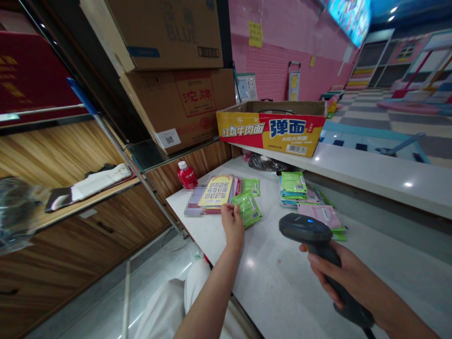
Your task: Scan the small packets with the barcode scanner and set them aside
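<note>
Right hand (341, 278) wraps the scanner (305, 229); left hand (233, 223) pinches the green packet (250, 208) at its edge.

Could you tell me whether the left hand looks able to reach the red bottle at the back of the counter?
Probably yes. The left hand is at a green packet, and only flat cards lie between it and the red bottle; nothing upright blocks it.
</note>
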A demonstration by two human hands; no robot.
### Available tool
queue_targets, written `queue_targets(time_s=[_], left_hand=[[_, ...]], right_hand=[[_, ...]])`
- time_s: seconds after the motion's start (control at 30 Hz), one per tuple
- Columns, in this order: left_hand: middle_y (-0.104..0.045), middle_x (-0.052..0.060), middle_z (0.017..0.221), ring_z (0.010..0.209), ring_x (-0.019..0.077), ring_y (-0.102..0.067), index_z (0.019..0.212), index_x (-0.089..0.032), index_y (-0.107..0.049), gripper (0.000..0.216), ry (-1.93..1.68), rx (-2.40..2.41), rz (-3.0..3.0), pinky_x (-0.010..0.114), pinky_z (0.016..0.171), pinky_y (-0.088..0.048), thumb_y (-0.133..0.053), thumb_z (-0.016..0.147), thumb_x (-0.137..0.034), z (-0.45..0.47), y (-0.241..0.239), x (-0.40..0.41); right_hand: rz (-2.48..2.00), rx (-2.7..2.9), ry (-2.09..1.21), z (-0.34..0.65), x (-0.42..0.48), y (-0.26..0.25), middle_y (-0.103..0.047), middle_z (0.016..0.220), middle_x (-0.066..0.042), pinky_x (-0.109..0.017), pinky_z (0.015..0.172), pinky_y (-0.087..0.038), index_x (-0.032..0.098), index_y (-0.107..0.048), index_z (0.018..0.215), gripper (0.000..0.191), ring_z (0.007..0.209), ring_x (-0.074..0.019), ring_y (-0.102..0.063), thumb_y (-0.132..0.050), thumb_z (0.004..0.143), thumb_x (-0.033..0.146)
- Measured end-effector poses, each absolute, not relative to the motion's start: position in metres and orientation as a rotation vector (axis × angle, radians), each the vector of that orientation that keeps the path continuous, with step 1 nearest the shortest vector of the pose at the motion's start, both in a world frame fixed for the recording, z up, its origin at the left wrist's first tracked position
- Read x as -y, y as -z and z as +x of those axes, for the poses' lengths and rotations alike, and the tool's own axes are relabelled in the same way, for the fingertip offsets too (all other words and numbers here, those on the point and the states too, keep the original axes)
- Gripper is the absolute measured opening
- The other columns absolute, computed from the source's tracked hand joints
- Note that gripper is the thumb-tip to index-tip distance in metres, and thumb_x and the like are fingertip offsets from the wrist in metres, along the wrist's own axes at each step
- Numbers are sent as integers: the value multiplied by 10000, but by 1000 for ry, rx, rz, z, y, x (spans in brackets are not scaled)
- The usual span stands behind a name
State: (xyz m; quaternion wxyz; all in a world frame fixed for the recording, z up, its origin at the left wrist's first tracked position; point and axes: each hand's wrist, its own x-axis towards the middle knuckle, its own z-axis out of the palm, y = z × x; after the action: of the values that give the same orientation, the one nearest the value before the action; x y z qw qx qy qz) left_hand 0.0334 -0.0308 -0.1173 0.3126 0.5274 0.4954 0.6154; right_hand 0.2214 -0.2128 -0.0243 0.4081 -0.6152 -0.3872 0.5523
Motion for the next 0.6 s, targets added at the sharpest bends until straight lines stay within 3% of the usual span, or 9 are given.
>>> queue_targets(time_s=[0.6], left_hand=[[-473,-48,641,564,116,-471,843,-209,-438,161,-1684,-1346,1349,228,546,-353,-533,852,-339,31,119,29]], right_hand=[[-1593,1003,-1396,224,214,23,-471,466,102,-192,323,-370,197,-520,984,427,326,-75,-412,-608,767,554]])
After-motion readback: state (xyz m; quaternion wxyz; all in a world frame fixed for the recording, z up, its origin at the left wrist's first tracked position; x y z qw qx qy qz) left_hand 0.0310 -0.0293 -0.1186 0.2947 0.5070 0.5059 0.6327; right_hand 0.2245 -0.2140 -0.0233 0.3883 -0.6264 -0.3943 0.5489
